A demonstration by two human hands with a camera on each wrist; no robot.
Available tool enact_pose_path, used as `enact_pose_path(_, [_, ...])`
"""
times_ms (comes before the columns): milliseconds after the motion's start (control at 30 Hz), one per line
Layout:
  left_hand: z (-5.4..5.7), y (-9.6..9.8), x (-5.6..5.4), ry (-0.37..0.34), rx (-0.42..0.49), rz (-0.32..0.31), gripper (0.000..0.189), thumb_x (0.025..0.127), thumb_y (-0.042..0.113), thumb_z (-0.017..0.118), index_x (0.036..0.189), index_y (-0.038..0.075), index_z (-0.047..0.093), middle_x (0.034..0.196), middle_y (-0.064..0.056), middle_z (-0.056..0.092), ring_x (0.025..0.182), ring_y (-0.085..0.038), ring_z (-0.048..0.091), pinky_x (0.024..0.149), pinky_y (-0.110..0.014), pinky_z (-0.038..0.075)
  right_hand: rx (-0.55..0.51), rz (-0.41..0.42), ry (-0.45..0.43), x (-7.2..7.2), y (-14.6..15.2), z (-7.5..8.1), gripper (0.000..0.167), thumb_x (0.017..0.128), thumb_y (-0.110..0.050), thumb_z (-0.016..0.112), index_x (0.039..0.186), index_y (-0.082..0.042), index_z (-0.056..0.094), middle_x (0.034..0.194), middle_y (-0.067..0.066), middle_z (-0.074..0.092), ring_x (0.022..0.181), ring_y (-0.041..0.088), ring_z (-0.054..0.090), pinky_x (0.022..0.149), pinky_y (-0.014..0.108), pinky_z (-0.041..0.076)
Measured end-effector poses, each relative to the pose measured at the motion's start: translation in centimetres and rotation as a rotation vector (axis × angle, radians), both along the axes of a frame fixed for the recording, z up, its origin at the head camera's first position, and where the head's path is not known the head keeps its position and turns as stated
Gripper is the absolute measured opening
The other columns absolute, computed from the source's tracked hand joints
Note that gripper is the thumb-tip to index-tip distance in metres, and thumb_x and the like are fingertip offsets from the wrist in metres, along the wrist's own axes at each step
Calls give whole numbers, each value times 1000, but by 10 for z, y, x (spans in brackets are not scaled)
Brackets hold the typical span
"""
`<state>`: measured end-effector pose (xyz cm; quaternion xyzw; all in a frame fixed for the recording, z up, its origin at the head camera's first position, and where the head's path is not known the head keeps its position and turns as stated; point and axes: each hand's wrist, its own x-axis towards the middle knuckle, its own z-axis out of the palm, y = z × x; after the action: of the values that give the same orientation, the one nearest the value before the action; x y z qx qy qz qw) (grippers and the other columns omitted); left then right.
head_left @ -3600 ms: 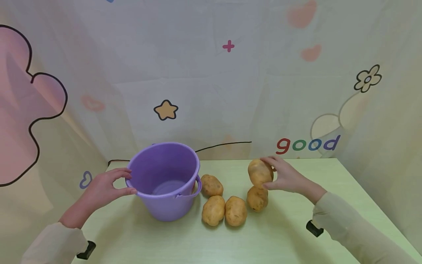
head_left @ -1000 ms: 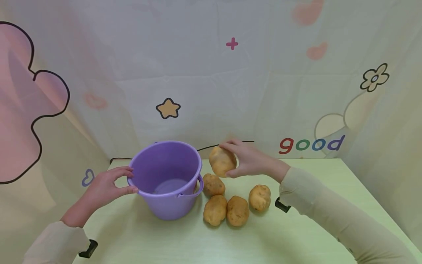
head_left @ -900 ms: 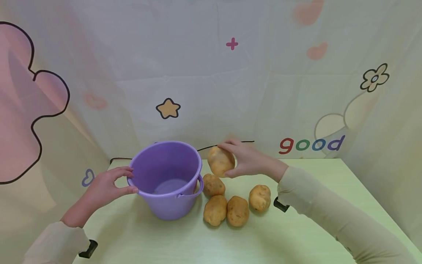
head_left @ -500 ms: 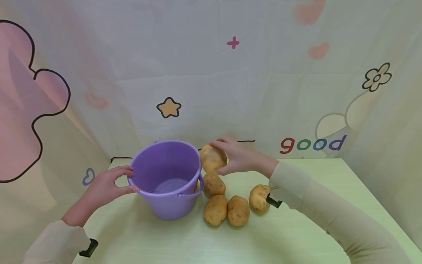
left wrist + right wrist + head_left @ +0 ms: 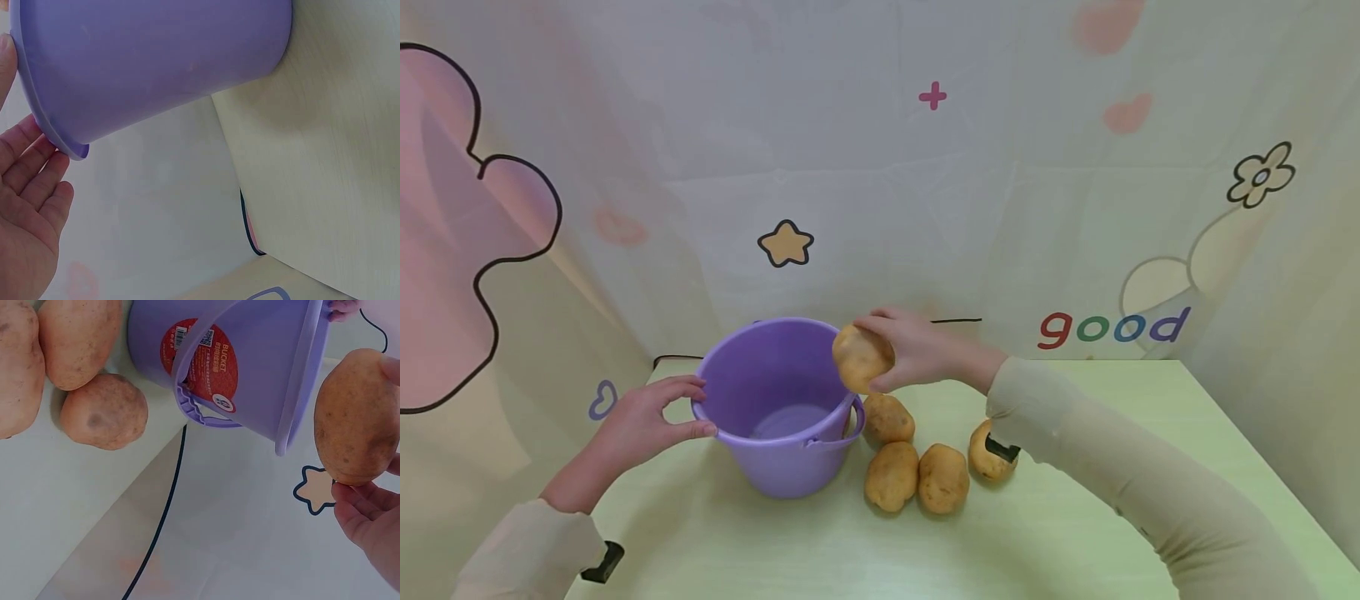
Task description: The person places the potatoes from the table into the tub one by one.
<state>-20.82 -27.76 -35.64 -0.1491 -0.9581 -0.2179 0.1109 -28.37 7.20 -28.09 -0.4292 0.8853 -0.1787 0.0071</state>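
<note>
A purple bucket stands upright on the left part of the table, its handle hanging down on the right side. My left hand holds its left rim, thumb and fingers spread along the edge; the left wrist view shows the fingertips against the rim. My right hand grips a potato between thumb and fingers, raised at the bucket's right rim. In the right wrist view the held potato appears beyond the bucket's opening, apart from the rim.
Several potatoes lie right of the bucket: one potato beside the handle, a second and third in front, another partly behind the wrist camera. A printed curtain hangs behind the pale green table.
My right hand has lifted the potato from the table's right side and carried it left to the bucket's rim. The left hand has stayed on the rim.
</note>
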Motion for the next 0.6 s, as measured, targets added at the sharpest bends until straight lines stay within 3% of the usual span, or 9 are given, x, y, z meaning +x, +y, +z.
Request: enact_pose_path(600, [2, 1, 1, -12, 16, 0, 53, 68, 48, 70, 101, 7, 63, 118, -11, 57, 112, -34, 49, 81, -47, 43, 19, 15, -53, -2, -30, -8, 77, 68, -31, 71, 132, -4, 38, 126, 14, 42, 110, 23, 44, 92, 35, 39])
